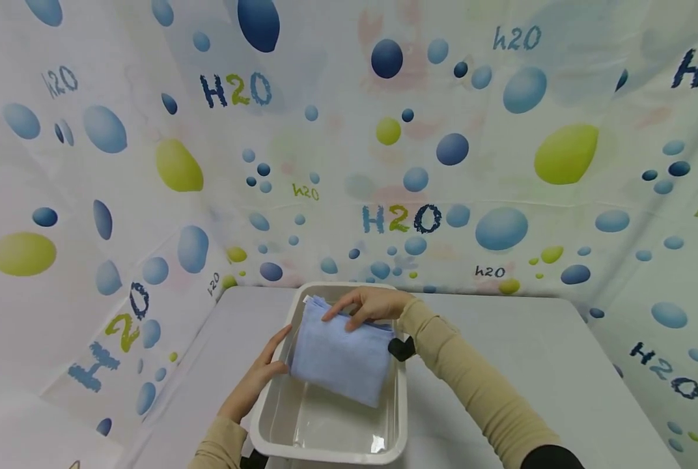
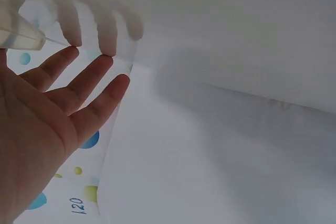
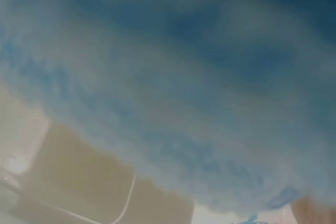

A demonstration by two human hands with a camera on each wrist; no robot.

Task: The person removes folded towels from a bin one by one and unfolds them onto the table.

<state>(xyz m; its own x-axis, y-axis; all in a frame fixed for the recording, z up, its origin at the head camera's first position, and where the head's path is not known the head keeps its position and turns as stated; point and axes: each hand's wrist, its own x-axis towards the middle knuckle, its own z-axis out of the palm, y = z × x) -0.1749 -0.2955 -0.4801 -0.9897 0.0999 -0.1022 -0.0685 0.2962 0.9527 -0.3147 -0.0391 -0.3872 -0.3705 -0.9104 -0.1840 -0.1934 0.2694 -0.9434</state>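
Note:
A folded light-blue cloth (image 1: 343, 358) lies slanted within a white rectangular basin (image 1: 328, 451), toward its far half. My right hand (image 1: 378, 304) reaches over the cloth's far edge and grips it, with bent finger and thumb on its upper face; the other fingers are hidden. The cloth (image 3: 173, 103) fills most of the right wrist view, close and blurred. My left hand (image 1: 260, 372) touches the basin's left side with fingers spread. In the left wrist view, the left hand's fingertips (image 2: 122, 81) meet their own reflection on the basin's glossy outer wall (image 2: 236, 30).
The basin stands on a white-covered table (image 1: 501, 365), close to its far edge. Behind and at both sides hangs a white curtain (image 1: 337, 143) printed with blue and green drops and H2O lettering.

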